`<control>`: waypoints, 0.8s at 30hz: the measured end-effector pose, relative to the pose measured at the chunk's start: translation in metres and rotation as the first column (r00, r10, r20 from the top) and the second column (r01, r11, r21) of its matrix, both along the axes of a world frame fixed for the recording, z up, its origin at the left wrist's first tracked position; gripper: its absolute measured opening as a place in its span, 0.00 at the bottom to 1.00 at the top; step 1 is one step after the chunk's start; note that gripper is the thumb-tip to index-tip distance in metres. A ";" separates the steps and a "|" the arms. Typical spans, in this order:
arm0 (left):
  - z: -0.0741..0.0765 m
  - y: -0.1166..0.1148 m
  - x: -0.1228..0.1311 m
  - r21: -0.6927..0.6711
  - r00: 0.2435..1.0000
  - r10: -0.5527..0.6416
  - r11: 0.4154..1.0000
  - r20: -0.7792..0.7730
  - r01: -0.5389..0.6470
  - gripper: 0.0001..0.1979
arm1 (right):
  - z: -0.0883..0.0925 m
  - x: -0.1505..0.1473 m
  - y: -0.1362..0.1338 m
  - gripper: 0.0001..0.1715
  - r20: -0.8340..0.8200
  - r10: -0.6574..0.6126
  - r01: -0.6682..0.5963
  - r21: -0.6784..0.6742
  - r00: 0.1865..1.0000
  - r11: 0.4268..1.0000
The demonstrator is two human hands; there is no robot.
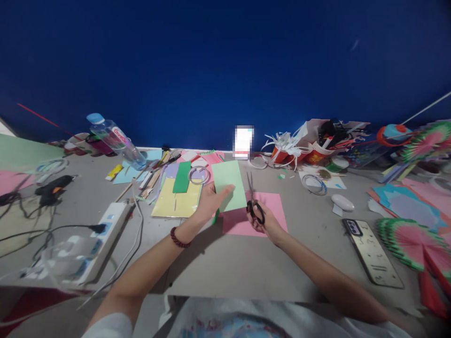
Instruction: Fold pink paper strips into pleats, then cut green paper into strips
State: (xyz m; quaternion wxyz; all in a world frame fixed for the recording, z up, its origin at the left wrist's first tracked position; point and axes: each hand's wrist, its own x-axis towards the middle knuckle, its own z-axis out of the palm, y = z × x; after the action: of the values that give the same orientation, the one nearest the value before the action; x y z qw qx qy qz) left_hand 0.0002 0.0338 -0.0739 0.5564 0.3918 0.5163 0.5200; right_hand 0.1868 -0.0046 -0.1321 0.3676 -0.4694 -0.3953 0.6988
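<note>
A sheet of light green paper (230,180) is pinched at its left edge by my left hand (212,199), thumb lying on top. My right hand (262,219) is closed round the black handles of a pair of scissors (251,190), whose blades point away from me, just right of the green paper. Below both lies a sheet of pink paper (278,213) on the table, partly covered by the green sheet and my right hand. A dark green strip (182,177) and a roll of tape (198,175) rest on a yellow paper pack (165,202) to the left.
At left stand a power strip (102,239) with cables, a hot glue gun (56,188) and a leaning plastic bottle (116,136). On the right are a phone (371,251), a white mouse (342,203), pink-green paper fans (419,244) and red cups (315,152) holding paper strips and tools.
</note>
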 end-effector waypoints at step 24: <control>-0.002 0.010 -0.007 0.059 0.980 0.120 0.990 0.160 -0.131 0.17 | -0.007 -0.003 -0.011 0.16 0.269 0.166 -0.242 0.277 0.949 0.930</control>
State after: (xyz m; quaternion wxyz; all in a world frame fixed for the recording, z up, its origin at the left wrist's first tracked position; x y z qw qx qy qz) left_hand -0.0066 0.0438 -0.0762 0.5472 0.3355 0.4764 0.6009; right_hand 0.1838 -0.0151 -0.1392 0.3100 -0.4442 -0.5875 0.6012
